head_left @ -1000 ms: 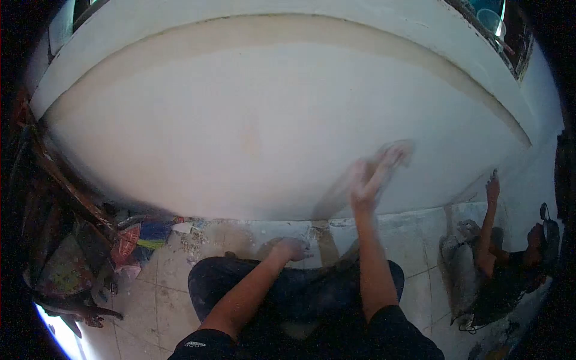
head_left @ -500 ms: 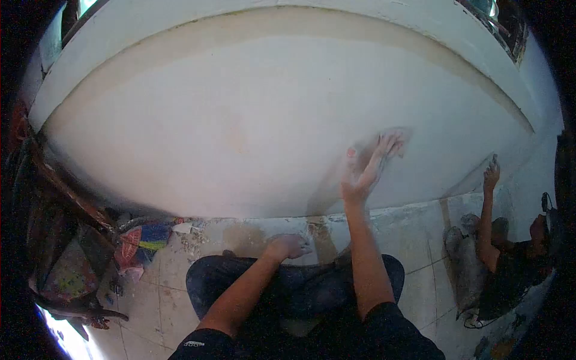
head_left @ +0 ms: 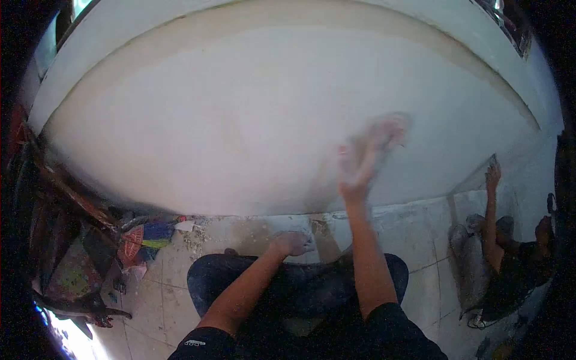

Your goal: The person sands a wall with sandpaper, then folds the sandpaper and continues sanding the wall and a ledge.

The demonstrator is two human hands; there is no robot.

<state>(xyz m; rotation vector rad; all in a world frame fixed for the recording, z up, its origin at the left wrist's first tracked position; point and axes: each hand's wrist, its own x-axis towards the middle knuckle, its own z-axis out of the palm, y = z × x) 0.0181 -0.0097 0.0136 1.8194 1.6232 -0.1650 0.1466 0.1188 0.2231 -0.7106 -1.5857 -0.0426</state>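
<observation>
head view: the right hand (head_left: 363, 157) is pressed flat and blurred against the pale wall (head_left: 252, 120), fingers spread, clamped on nothing i can make out; this looks like rubbing or smoothing the wall, and the next pass likely calls for even pressure. below the wall, the left hand (head_left: 292, 243) rests loosely curled on the knee (head_left: 240, 276), over the dusty tiled floor (head_left: 420, 234). right of the wall a co-worker's hand (head_left: 493, 175) touches it; left of it lies colourful clutter (head_left: 141, 237).

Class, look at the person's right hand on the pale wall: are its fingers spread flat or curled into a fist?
Spread. The right hand lies against the pale plastered wall with fingers extended upward, though motion blur hides whether it holds anything.
</observation>
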